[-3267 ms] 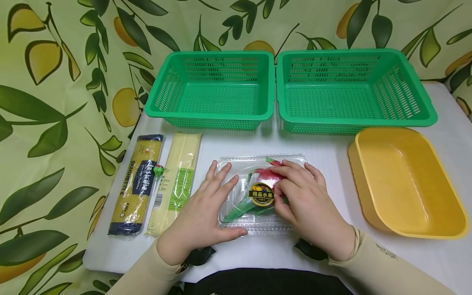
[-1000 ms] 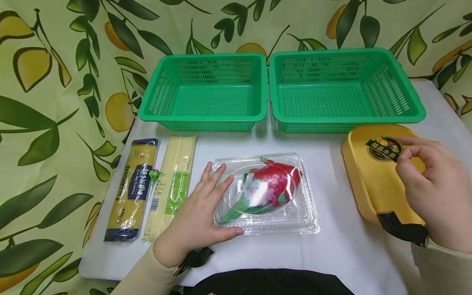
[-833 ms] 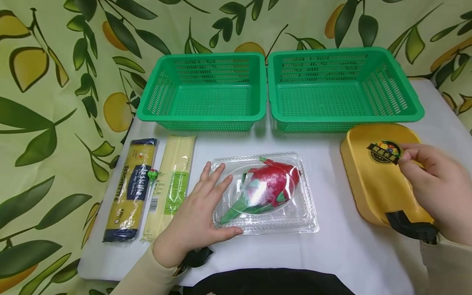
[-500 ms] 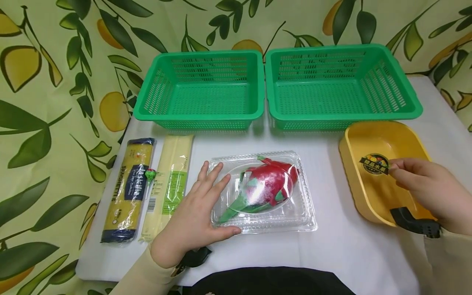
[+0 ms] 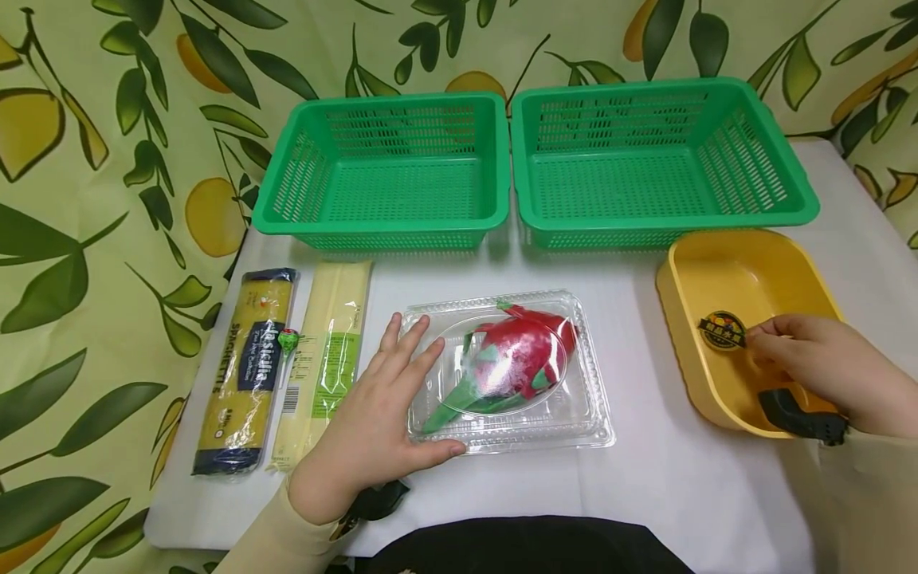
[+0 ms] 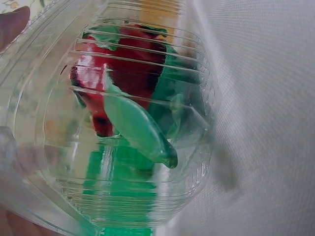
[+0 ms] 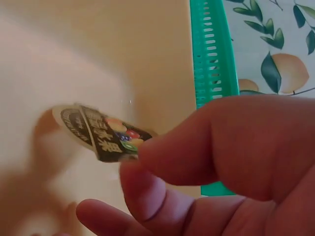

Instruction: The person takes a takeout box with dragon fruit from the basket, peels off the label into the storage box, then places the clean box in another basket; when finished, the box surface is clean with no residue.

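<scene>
My right hand (image 5: 817, 363) pinches a round black-and-gold fruit sticker (image 5: 723, 330) between thumb and forefinger, low inside the yellow tub (image 5: 681, 351). In the right wrist view the sticker (image 7: 106, 132) is held by one edge, close over the tub's inner surface. My left hand (image 5: 376, 414) lies with straight, spread fingers at the left edge of a clear plastic clamshell box (image 5: 588, 418). Inside the closed box is a red dragon fruit (image 5: 519, 351) with green scales. The left wrist view shows the fruit (image 6: 123, 73) through the ribbed side of the box.
Two green plastic baskets (image 5: 402, 227) (image 5: 667, 219) stand side by side along the back. At the left lie a spaghetti pack (image 5: 244, 375), a pale noodle pack (image 5: 333, 351) and a small lollipop (image 5: 288, 340). The tub's back edge sits close to the right basket.
My right hand has peeled the sticker from the box lid and carried it rightward to the tub, then lowered it inside. My left hand has stayed at the box.
</scene>
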`<state>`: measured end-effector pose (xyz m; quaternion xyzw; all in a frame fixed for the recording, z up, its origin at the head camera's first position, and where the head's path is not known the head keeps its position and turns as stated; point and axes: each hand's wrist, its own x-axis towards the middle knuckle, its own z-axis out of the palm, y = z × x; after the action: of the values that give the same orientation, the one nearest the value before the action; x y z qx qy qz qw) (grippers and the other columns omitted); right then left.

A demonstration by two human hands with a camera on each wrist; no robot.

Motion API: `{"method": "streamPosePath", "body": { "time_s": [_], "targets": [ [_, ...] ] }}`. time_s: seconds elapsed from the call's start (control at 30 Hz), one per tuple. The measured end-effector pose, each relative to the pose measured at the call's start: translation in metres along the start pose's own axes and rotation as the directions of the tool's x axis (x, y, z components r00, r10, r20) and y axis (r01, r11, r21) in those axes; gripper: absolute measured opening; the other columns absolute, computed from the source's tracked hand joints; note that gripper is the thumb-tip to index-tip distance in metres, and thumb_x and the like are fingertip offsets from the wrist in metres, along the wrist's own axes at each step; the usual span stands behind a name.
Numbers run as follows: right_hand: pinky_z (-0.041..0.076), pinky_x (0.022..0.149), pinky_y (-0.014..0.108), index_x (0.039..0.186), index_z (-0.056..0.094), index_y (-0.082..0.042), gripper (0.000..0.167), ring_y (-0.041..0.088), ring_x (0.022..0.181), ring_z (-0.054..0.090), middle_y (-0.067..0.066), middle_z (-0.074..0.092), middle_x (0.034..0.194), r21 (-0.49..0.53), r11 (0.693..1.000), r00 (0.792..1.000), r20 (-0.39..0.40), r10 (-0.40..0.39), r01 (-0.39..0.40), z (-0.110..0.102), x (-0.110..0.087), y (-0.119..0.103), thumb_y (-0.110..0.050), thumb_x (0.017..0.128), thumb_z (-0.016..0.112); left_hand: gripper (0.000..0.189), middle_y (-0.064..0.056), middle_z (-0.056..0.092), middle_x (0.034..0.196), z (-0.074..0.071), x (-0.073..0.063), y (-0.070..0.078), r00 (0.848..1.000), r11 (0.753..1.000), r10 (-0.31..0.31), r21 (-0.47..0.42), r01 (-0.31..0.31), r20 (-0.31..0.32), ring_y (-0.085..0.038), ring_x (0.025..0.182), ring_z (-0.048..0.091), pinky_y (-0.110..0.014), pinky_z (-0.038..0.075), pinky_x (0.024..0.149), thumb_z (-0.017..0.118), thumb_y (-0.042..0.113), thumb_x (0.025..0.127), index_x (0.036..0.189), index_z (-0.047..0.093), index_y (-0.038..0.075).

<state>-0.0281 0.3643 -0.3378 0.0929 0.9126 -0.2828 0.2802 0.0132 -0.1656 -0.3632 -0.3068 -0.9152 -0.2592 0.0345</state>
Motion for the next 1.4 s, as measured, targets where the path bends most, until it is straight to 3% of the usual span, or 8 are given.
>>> {"method": "streamPosePath", "body": {
  "time_s": [0.3, 0.53, 0.73, 0.97, 1.1, 1.27, 1.33, 1.4],
  "targets": [
    [0.043, 0.071, 0.029, 0.133, 0.061, 0.021, 0.057, 0.031, 0.090, 0.058, 0.029, 0.070, 0.107, -0.108, 0.993, 0.998, -0.044, -0.042, 0.037, 0.001, 0.001, 0.000, -0.032, 0.118, 0.047, 0.115, -0.021, 0.034, 0.179, -0.001, 0.000, 0.000, 1.000, 1.000, -0.009, 0.007, 0.009, 0.003, -0.059, 0.165, 0.023, -0.077, 0.039, 0.121, 0.090, 0.069, 0.077, 0.162, 0.052, 0.002],
    [0.043, 0.094, 0.070, 0.143, 0.056, 0.017, 0.056, 0.063, 0.118, 0.053, 0.051, 0.049, 0.145, -0.183, 0.982, 0.991, -0.122, -0.060, 0.037, 0.002, -0.008, -0.009, -0.032, 0.118, 0.047, 0.115, -0.022, 0.034, 0.178, -0.001, 0.000, -0.001, 1.000, 1.000, -0.002, 0.015, 0.002, 0.001, -0.059, 0.164, 0.023, -0.077, 0.039, 0.121, 0.089, 0.071, 0.079, 0.161, 0.052, 0.001],
    [0.045, 0.072, 0.042, 0.142, 0.058, 0.012, 0.052, 0.057, 0.107, 0.062, 0.045, 0.060, 0.137, -0.177, 0.984, 0.946, -0.315, -0.075, 0.020, 0.010, -0.023, -0.026, -0.033, 0.116, 0.054, 0.115, -0.022, 0.034, 0.178, -0.001, 0.000, -0.001, 1.000, 1.000, -0.001, 0.014, 0.001, -0.001, -0.058, 0.165, 0.022, -0.076, 0.038, 0.121, 0.087, 0.073, 0.080, 0.162, 0.052, 0.001],
    [0.046, 0.072, 0.032, 0.150, 0.058, 0.003, 0.060, 0.057, 0.121, 0.057, 0.039, 0.060, 0.144, -0.093, 0.993, 0.925, -0.366, -0.101, 0.072, 0.024, -0.035, -0.052, -0.045, 0.114, 0.059, 0.114, -0.022, 0.034, 0.178, 0.000, 0.000, -0.002, 1.000, 1.000, -0.002, 0.014, 0.002, -0.004, -0.059, 0.165, 0.023, -0.077, 0.039, 0.121, 0.088, 0.073, 0.079, 0.161, 0.053, 0.001],
    [0.044, 0.072, 0.012, 0.146, 0.064, -0.001, 0.048, 0.034, 0.118, 0.062, 0.031, 0.065, 0.140, -0.045, 0.975, 0.890, -0.401, -0.216, 0.216, 0.042, -0.040, -0.067, -0.034, 0.112, 0.067, 0.114, -0.020, 0.033, 0.179, 0.001, 0.000, -0.001, 1.000, 1.000, -0.008, 0.004, 0.008, 0.001, -0.057, 0.165, 0.022, -0.077, 0.040, 0.120, 0.087, 0.073, 0.080, 0.162, 0.052, 0.001],
    [0.045, 0.080, 0.001, 0.138, 0.073, -0.009, 0.036, -0.012, 0.099, 0.058, 0.011, 0.074, 0.124, -0.034, 0.875, 0.790, -0.415, -0.451, 0.482, 0.073, -0.040, -0.082, -0.012, 0.103, 0.078, 0.113, -0.020, 0.035, 0.179, 0.002, -0.001, -0.002, 1.000, 1.000, -0.018, -0.013, 0.018, 0.010, -0.056, 0.166, 0.021, -0.079, 0.041, 0.118, 0.082, 0.078, 0.083, 0.162, 0.052, 0.002],
    [0.049, 0.083, 0.004, 0.140, 0.072, -0.010, 0.041, -0.014, 0.102, 0.060, 0.007, 0.073, 0.127, 0.008, 0.833, 0.766, -0.398, -0.505, 0.554, 0.087, -0.038, -0.089, -0.005, 0.101, 0.079, 0.114, -0.020, 0.035, 0.179, 0.002, -0.001, -0.002, 1.000, 1.000, -0.021, -0.019, 0.021, 0.012, -0.055, 0.167, 0.021, -0.079, 0.041, 0.118, 0.081, 0.078, 0.083, 0.163, 0.051, 0.004],
    [0.052, 0.084, 0.007, 0.147, 0.068, -0.012, 0.048, -0.012, 0.106, 0.062, 0.008, 0.069, 0.136, 0.076, 0.815, 0.775, -0.369, -0.513, 0.575, 0.099, -0.036, -0.096, -0.005, 0.101, 0.079, 0.113, -0.019, 0.034, 0.179, 0.003, -0.001, -0.003, 1.000, 0.999, -0.023, -0.029, 0.023, 0.011, -0.055, 0.167, 0.020, -0.079, 0.041, 0.118, 0.080, 0.079, 0.084, 0.164, 0.050, 0.005]
  ]
}}
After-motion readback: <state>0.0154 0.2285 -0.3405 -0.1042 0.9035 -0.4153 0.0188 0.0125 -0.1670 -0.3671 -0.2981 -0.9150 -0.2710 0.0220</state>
